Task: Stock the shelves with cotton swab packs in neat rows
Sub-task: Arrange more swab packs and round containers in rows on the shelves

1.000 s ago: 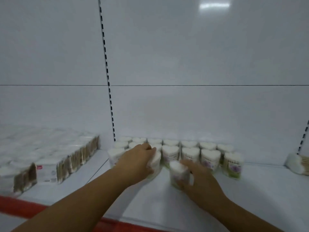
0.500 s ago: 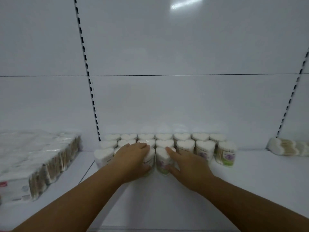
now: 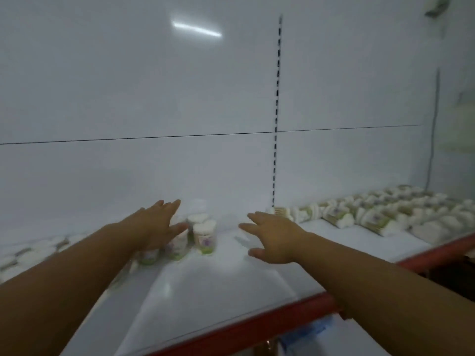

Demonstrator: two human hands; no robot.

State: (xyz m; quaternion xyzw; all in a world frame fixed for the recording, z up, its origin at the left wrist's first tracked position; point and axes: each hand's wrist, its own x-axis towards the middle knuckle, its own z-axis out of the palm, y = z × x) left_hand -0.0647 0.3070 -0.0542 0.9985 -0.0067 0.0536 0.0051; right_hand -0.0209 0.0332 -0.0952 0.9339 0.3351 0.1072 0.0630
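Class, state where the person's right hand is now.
Head view: the right hand hangs open right of centre over the shelf, between the upright swab packs and the lying packs.

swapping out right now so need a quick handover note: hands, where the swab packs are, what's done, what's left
Left hand: open, fingers straight, in front of the upright packs; the blur hides whether it touches them.
Right hand: open, empty, over bare shelf.
Done: a small block of upright packs stands near the back wall.
Left: the shelf in front of and to the right of that block is bare. Many lying packs sit on the next section to the right, likely the supply. Extend the rows from there.
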